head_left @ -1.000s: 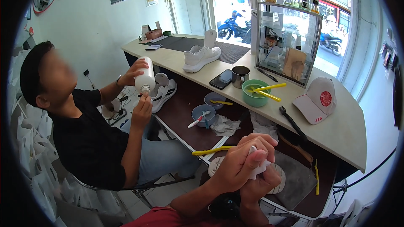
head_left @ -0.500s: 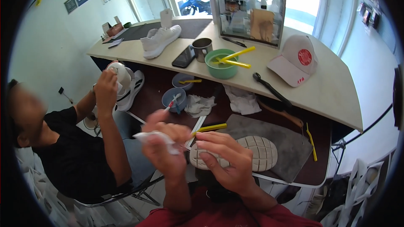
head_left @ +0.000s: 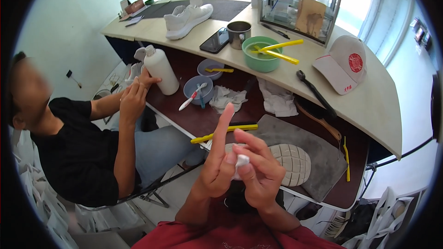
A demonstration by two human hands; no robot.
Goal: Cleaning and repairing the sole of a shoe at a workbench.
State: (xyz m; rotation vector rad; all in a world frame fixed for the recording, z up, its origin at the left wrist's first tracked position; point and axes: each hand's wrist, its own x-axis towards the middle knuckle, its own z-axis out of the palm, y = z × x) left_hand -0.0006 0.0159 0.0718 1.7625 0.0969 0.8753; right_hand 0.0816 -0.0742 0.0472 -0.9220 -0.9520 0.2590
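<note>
Two levels of counter (head_left: 369, 106) curve round the seat, keeping brushes and bowls within reach. Down on the grey mat (head_left: 323, 157) lies an upturned shoe (head_left: 293, 163), sole up, just behind the hands. Left hand (head_left: 217, 166) pinches a small white wad (head_left: 242, 160), forefinger raised clear. Right hand (head_left: 260, 173) curls narrowly round that wad too, both fingertips pressing it.

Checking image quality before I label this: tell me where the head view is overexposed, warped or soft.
Head view: the windows behind the glass case are blown out white; the counter edge bows from fisheye distortion, with a black rim at the corners; the hands and white wad look sharp.
</note>
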